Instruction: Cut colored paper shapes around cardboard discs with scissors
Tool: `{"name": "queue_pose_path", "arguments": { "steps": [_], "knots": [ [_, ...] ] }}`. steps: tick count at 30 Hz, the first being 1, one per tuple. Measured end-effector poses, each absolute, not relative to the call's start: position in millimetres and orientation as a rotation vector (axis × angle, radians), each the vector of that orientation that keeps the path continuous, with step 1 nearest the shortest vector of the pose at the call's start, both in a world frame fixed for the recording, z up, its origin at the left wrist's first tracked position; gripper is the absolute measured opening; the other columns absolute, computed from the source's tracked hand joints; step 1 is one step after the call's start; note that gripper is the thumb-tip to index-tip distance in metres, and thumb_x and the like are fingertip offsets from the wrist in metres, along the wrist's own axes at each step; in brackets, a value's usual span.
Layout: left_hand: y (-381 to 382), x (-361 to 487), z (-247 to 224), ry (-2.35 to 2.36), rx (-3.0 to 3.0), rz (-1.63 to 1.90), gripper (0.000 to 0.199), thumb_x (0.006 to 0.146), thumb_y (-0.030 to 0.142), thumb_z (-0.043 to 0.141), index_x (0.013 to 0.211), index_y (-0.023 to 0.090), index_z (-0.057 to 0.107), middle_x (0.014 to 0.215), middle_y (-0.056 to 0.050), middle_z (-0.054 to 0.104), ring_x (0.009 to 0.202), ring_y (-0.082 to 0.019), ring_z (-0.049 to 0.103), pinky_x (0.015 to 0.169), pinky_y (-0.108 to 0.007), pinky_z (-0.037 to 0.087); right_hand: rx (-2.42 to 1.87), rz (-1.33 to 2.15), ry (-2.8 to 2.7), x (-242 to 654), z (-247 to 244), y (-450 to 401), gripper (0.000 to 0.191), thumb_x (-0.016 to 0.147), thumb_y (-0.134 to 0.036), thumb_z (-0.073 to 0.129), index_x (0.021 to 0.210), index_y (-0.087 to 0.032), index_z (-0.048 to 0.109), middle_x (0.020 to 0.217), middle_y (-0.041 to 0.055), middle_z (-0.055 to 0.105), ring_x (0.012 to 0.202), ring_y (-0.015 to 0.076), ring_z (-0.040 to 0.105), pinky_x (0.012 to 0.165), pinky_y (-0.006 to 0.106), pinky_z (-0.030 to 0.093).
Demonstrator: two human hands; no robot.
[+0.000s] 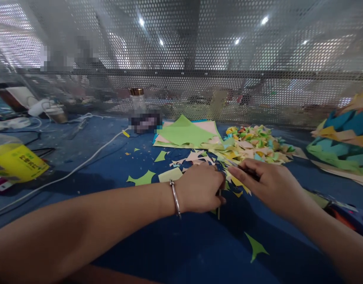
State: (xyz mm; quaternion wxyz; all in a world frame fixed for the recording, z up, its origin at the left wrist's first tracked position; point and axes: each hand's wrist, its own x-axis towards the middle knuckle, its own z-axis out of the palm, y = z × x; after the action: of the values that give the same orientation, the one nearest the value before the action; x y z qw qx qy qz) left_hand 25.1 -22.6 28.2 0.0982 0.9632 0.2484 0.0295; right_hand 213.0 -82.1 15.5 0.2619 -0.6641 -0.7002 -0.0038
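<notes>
My left hand [200,187], with a silver bracelet at the wrist, is closed. A thin pale edge of paper [219,211] shows below its thumb; most of that piece is hidden behind the fingers. Just to the right, my right hand [265,179] is wrapped round what look like small scissors [233,162], whose dark handles are mostly covered. The blade tip points left, close to the fingers of my left hand. Cut paper scraps [199,156] in pink, green and yellow lie around both hands. One green scrap [256,247] lies nearer me on the blue table.
Behind my hands are stacked coloured sheets [184,132] and a heap of small paper pieces [258,144]. A layered paper object [343,138] stands at right. A yellow-labelled container [18,159] and white cable [95,156] are at left. A perforated metal screen [181,51] backs the table.
</notes>
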Motion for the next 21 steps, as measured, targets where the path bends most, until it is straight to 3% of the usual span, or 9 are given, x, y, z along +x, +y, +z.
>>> {"name": "queue_pose_path", "arguments": {
  "steps": [8,13,21],
  "knots": [
    [-27.0,25.6,30.1,0.880,2.816,0.031,0.027,0.084,0.036,0.067,0.099,0.015,0.072,0.098,-0.013,0.072,0.095,-0.031,0.067,0.073,-0.039,0.048,-1.897,0.009,-1.915,217.5,15.4,-81.6,0.060,0.091,-0.077,0.040,0.061,-0.025,0.043,0.047,-0.0029,0.042,0.044,0.0153,0.042,0.048,0.030,0.027],
    [-26.7,21.6,26.3,0.793,2.697,0.051,0.012,0.084,0.024,0.064,0.089,0.017,0.073,0.090,-0.008,0.073,0.085,-0.023,0.065,0.069,-0.034,0.044,-2.136,0.088,-2.039,220.7,12.3,-78.4,0.054,0.095,-0.069,0.043,0.065,-0.025,0.049,0.056,0.0008,0.055,0.053,0.0180,0.052,0.053,0.030,0.029],
    [-27.1,9.9,39.5,0.670,2.240,0.635,0.004,0.086,0.019,0.066,0.083,0.017,0.064,0.077,-0.001,0.068,0.071,-0.013,0.061,0.066,-0.027,0.047,-2.227,0.114,-2.126,216.5,7.5,-82.8,0.040,0.093,-0.057,0.053,0.070,-0.024,0.057,0.061,0.0058,0.064,0.055,0.0222,0.057,0.050,0.031,0.029]
  ]
}}
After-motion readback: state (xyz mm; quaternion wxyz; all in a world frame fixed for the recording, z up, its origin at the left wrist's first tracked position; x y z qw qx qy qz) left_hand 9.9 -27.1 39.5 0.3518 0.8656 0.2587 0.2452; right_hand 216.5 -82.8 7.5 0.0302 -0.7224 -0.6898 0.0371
